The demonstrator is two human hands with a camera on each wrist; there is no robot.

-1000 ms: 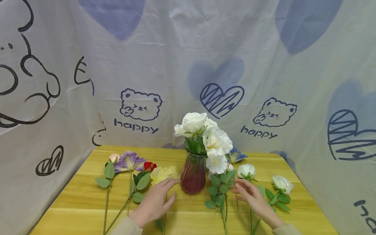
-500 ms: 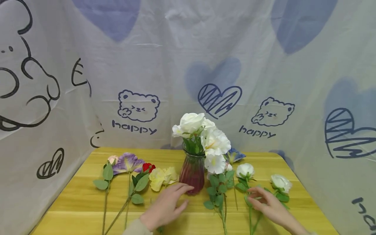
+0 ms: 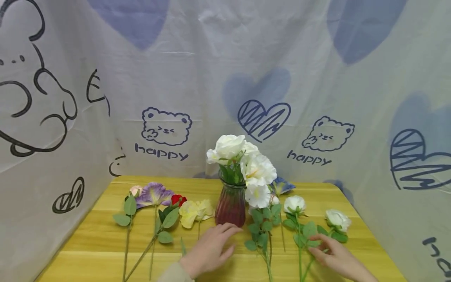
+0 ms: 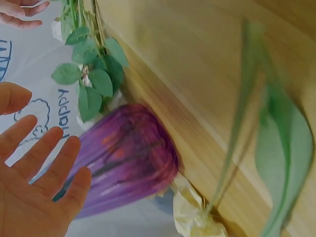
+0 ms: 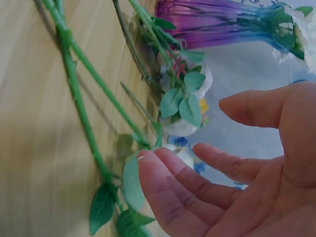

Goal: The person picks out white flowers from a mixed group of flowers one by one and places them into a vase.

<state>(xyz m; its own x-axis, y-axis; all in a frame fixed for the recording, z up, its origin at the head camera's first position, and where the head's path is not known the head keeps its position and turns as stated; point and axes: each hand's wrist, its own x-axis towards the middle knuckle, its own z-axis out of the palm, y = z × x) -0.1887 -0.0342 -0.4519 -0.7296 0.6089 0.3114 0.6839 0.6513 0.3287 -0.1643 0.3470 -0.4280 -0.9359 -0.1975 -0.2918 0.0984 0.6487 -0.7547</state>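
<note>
A ribbed glass vase [image 3: 230, 207], pink to purple, stands mid-table with white flowers [image 3: 258, 168] in it. My left hand [image 3: 211, 248] is just in front of its base, fingers spread and holding nothing; the left wrist view shows the palm [image 4: 39, 197] beside the vase [image 4: 133, 153]. On the right, my right hand [image 3: 336, 254] hovers at the leaves and stems of two white roses [image 3: 294, 204] [image 3: 338, 220]. In the right wrist view its fingers [image 5: 168, 192] are loosely bent near a leaf [image 5: 132, 182]; whether they touch it, I cannot tell.
Left of the vase lie a pale pink rose [image 3: 136, 190], a purple flower [image 3: 154, 194], a red rose [image 3: 178, 200] and a yellow flower [image 3: 195, 211]. Leafy stems [image 3: 262, 231] and a blue flower [image 3: 282, 186] lie to its right. A printed cloth [image 3: 204, 78] hangs behind the table.
My left hand has moved right, from beside the yellow flower to in front of the vase. My right hand has moved right and nearer, away from the leafy stems beside the vase.
</note>
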